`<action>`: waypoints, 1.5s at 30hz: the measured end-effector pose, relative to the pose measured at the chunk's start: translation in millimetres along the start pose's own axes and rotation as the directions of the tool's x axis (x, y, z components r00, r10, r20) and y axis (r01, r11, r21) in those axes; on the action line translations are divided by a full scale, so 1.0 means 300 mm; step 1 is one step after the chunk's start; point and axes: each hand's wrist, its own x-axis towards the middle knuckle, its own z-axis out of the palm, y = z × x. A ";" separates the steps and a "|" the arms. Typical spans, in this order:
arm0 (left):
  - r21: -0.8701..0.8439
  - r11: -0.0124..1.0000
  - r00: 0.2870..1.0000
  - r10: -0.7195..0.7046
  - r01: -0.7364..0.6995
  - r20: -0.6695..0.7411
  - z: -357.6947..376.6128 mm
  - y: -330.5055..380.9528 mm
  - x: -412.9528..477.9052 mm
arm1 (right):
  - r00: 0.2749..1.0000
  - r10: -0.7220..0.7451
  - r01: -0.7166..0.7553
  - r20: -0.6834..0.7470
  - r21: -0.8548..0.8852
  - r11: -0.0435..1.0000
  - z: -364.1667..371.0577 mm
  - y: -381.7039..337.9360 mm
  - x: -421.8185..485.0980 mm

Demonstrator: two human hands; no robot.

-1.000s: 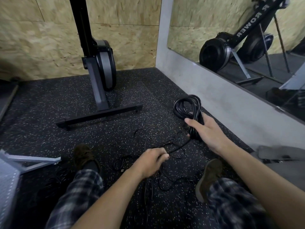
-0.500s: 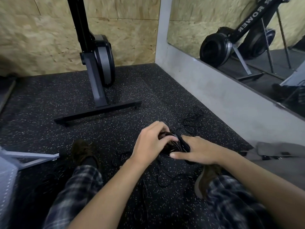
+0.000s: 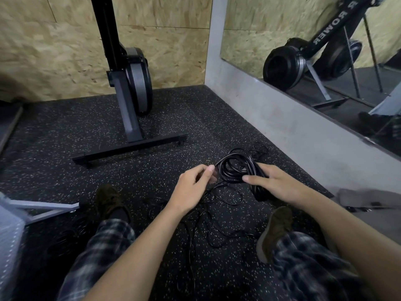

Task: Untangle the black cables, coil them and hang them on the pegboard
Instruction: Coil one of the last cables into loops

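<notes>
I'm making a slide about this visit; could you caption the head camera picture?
Seated on a speckled floor, right hand grips a black cable coil while left hand pinches a strand.

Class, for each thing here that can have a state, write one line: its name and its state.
coiled cable bundle: wound in loops, held.
loose cables: tangled on the floor.
right hand: grips the coiled cable bundle.
left hand: fingers curled beside the bundle; grip unclear.
rowing machine: upright.
</notes>
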 end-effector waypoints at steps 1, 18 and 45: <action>0.009 1.000 1.000 -0.002 0.002 0.005 -0.001 0.000 -0.001 | 1.000 0.013 -0.011 -0.027 0.079 0.997 -0.005 0.004 0.002; -0.636 0.765 0.976 -0.203 0.104 -0.085 0.087 0.083 0.006 | 0.986 -0.090 0.135 -0.138 0.361 0.923 0.140 -0.007 0.048; 0.319 0.910 0.943 0.174 -0.263 0.282 0.120 -0.091 -0.002 | 0.928 -0.006 -0.127 -0.373 -0.331 0.935 -0.026 0.023 0.025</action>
